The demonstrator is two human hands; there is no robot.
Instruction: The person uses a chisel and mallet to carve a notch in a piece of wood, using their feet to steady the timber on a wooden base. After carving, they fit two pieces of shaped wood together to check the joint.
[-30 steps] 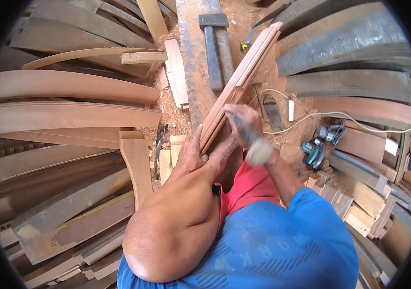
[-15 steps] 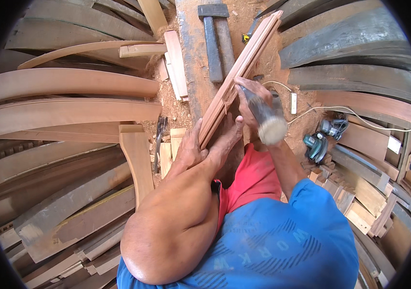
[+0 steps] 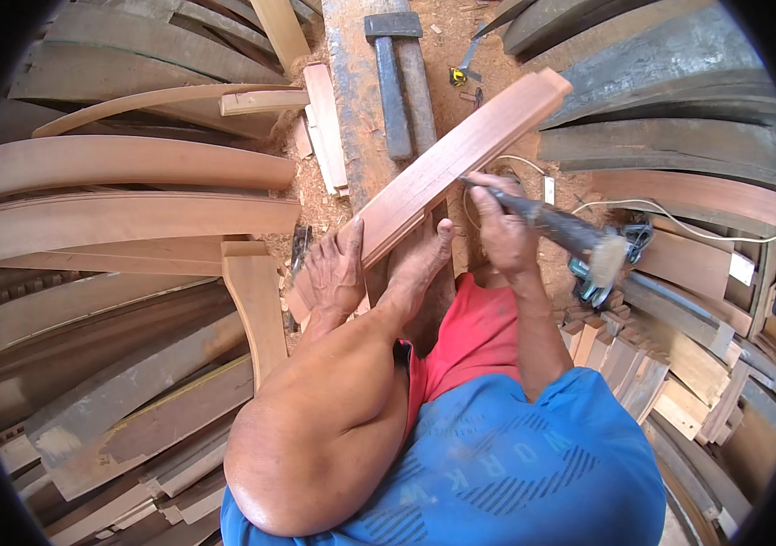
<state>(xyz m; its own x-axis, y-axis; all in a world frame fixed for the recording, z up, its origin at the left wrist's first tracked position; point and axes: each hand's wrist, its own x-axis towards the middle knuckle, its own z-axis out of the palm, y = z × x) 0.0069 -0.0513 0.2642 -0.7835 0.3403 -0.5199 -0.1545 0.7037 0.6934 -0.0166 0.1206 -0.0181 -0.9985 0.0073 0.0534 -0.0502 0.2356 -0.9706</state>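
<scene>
A reddish wooden piece lies slantwise across the worn bench beam, broad smooth face up, with a stepped profile along its near edge. My left hand grips its near left end, fingers over the wood. My right hand is closed around a chisel with a thick dark handle and pale worn butt. The chisel slants, its thin end at the wood's right edge; whether it touches cannot be told. My bare foot is beside the near edge of the wood.
On the bench beam lies a hammer with a dark head. A tape measure sits beyond. Curved boards are stacked on both sides. A power tool, a white cable and wood blocks are at right.
The wooden piece has rolled from its grooved edge to its broad face and turned clockwise. My left hand has moved left with it. The chisel's butt has swung to the right.
</scene>
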